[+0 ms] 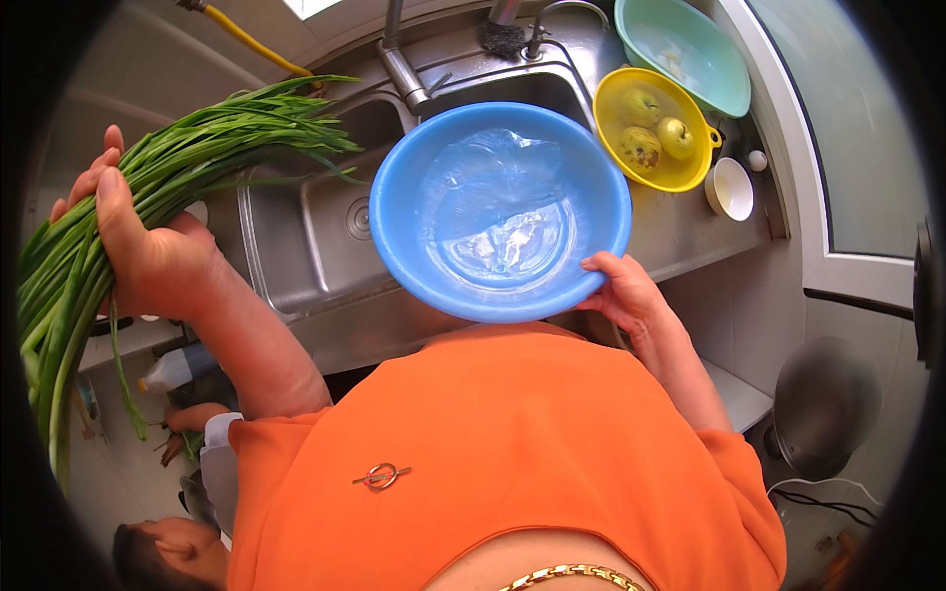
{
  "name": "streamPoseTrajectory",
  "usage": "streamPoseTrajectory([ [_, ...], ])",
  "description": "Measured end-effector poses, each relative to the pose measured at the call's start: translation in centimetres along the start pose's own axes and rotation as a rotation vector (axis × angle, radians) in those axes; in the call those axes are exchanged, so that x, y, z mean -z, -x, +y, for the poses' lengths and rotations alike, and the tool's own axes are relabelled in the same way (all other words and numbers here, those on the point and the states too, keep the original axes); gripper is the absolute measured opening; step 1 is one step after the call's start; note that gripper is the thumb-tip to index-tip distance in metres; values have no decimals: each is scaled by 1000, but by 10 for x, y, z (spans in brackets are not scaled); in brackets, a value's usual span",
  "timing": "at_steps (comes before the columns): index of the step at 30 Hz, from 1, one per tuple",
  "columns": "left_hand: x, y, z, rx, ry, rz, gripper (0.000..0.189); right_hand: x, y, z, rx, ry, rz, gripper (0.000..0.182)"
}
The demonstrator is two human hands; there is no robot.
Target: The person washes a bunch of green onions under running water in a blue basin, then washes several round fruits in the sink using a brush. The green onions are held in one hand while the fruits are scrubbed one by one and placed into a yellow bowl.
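My left hand (151, 251) is raised at the left, wrapped around a thick bunch of long green Chinese chives (229, 140). Their leaf tips reach over the left part of the sink, and the stalks hang down toward the lower left. With my right hand (628, 292) I grip the near right rim of a blue plastic basin (399, 244). Clear water (495, 192) ripples inside it. The basin is in front of my body, above the sink's front edge and hiding much of the right bowl; whether it rests on the edge I cannot tell.
A double stainless steel sink (288, 236) has a tall faucet (406, 74). To the right stand a yellow colander-like basin (613, 133) holding fruit in water, a pale green basin (687, 44) and a white bowl (730, 189). Another person (177, 543) is low at the left.
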State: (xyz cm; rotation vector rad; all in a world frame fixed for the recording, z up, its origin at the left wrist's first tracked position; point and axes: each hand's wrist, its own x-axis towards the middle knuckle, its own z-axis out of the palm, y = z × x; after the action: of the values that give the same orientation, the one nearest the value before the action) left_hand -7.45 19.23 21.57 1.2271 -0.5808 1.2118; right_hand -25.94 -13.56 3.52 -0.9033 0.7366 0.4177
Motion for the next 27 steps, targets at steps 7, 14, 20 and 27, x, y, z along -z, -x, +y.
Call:
streamPoseTrajectory([
  [7,-28,1,-8,28,51,-29,27,11,-8,16,-1,-110,15,30],
  [14,-56,22,-14,104,71,-106,29,4,-9,13,-13,-122,-1,26],
  [20,-77,33,-15,132,116,-119,31,-7,-14,5,-58,-199,-28,27],
  [27,-85,46,-22,38,134,-164,34,-13,-26,11,-16,-236,23,25],
])
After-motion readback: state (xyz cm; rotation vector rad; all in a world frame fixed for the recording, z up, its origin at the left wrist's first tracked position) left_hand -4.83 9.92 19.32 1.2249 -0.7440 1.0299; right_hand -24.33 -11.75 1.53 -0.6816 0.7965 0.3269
